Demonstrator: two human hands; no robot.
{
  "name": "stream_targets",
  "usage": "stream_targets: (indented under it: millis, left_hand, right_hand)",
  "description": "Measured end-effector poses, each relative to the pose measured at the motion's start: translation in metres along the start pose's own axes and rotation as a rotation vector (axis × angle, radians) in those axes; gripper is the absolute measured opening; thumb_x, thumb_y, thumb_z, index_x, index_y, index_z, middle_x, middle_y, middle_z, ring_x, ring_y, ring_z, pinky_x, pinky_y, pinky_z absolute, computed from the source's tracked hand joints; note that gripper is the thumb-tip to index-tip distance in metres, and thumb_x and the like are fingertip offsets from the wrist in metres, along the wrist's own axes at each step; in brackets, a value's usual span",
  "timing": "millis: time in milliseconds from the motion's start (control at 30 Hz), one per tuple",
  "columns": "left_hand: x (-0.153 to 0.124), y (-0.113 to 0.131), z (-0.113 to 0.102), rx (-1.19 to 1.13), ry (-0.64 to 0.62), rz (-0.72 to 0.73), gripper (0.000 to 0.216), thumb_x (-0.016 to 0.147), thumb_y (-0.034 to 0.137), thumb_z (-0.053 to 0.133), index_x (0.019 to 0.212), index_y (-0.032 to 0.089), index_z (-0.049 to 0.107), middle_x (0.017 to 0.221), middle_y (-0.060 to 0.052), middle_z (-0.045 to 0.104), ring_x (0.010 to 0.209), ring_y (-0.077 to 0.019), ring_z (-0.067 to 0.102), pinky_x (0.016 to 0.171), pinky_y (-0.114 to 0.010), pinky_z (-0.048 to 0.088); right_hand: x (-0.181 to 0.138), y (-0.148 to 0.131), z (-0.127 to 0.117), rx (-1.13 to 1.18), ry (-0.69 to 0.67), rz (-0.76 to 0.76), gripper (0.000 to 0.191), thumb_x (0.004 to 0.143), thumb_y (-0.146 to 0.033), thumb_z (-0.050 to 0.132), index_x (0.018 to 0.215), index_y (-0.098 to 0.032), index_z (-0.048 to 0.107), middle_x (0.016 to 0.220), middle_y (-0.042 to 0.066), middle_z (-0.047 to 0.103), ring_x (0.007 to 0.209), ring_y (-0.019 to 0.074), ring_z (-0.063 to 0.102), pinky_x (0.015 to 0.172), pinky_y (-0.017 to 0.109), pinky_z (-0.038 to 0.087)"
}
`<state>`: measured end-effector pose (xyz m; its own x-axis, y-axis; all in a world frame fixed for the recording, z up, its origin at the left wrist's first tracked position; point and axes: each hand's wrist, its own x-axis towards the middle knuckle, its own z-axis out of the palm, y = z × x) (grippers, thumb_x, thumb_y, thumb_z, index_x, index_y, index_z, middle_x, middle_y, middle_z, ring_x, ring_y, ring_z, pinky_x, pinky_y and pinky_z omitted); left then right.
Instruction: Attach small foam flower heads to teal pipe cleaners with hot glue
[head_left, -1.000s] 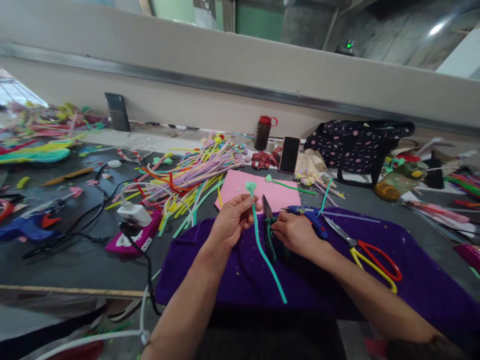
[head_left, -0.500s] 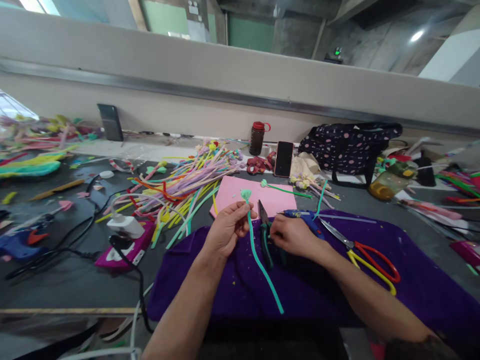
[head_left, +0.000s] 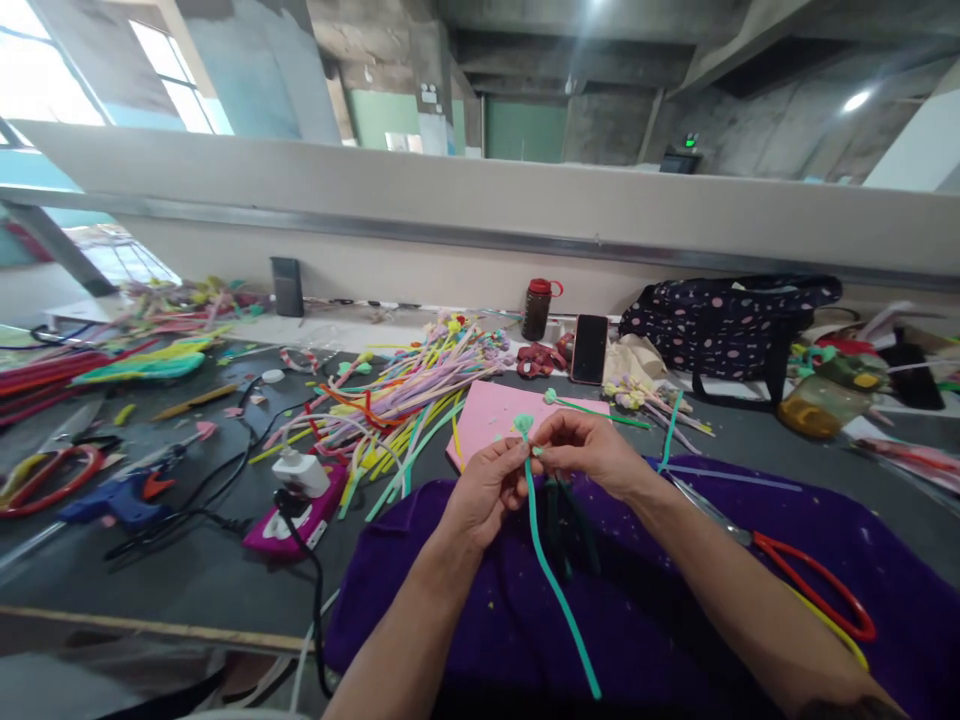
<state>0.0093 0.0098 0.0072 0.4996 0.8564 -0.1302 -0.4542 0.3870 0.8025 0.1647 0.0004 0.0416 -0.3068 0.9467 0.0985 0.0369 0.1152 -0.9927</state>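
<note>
In my left hand (head_left: pixel 491 490), the thumb and fingers pinch a turquoise-green pipe cleaner flower (head_left: pixel 524 424) just below its curled head. Its stem (head_left: pixel 551 580) hangs down over the purple cloth (head_left: pixel 450 590). My right hand (head_left: pixel 581 452) is closed beside the stem, its fingertips pinching a small pale green piece (head_left: pixel 537 452) close against the flower. Below the right hand lie dark-handled pliers (head_left: pixel 556 525) on the cloth, partly in shadow. Scissors (head_left: pixel 810 575) with red and yellow handles rest by my right forearm, which partly covers them.
Behind my hands is a pink foam sheet (head_left: pixel 487 415), with another green flower (head_left: pixel 592 408) on it. Bundled pipe cleaner flowers (head_left: pixel 420 385) lie left of it. A magenta power strip (head_left: pixel 300 520), cables and a blue glue gun (head_left: pixel 127 497) are further left. A phone (head_left: pixel 589 350) and bottle (head_left: pixel 536 310) stand behind.
My right hand has come away from the pliers and up to the flower in my left hand, with a small pale green piece now at its fingertips. The view has tilted up and turned left.
</note>
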Motion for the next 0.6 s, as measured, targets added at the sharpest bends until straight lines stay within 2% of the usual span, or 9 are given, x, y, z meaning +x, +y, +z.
stream_targets:
  millis: [67,300,433,600]
  left_hand:
    - [-0.0010,0.0014,0.0000,-0.023,0.002,0.018,0.019,0.070,0.029,0.062,0.077,0.011,0.057,0.059,0.001,0.058,0.036,-0.0005,0.043,0.031,-0.010,0.027]
    - [-0.0016,0.0024,-0.0008,-0.039,0.081,0.051,0.019,0.067,0.028,0.066,0.070,0.012,0.055,0.058,0.001,0.060,0.034,-0.0004,0.042,0.030,-0.010,0.027]
    - [-0.0008,0.0011,-0.0009,-0.002,0.057,0.043,0.022,0.065,0.030,0.067,0.068,0.012,0.056,0.057,0.001,0.059,0.033,-0.0010,0.042,0.030,-0.012,0.027]
    - [0.0011,0.0001,-0.0009,0.026,0.084,0.041,0.024,0.067,0.034,0.064,0.066,0.012,0.056,0.047,0.004,0.052,0.030,-0.0005,0.036,0.030,-0.013,0.024]
  right_hand:
    - [0.0028,-0.0010,0.0020,0.011,-0.013,-0.015,0.022,0.066,-0.025,0.064,0.084,-0.014,0.058,0.063,0.000,0.061,0.048,0.0071,0.051,0.046,0.019,0.041]
    - [0.0073,-0.0005,0.0036,-0.081,-0.014,-0.065,0.017,0.070,-0.029,0.061,0.076,-0.014,0.059,0.059,-0.001,0.060,0.046,0.0081,0.051,0.044,0.019,0.042]
    - [0.0069,0.0013,0.0048,-0.152,-0.008,-0.078,0.016,0.071,-0.029,0.059,0.076,-0.014,0.058,0.058,-0.001,0.059,0.045,0.0077,0.051,0.042,0.018,0.040]
    - [0.0096,0.0063,-0.0004,-0.175,0.061,-0.084,0.013,0.070,-0.027,0.058,0.075,-0.015,0.059,0.054,-0.003,0.057,0.041,0.0079,0.050,0.040,0.018,0.039]
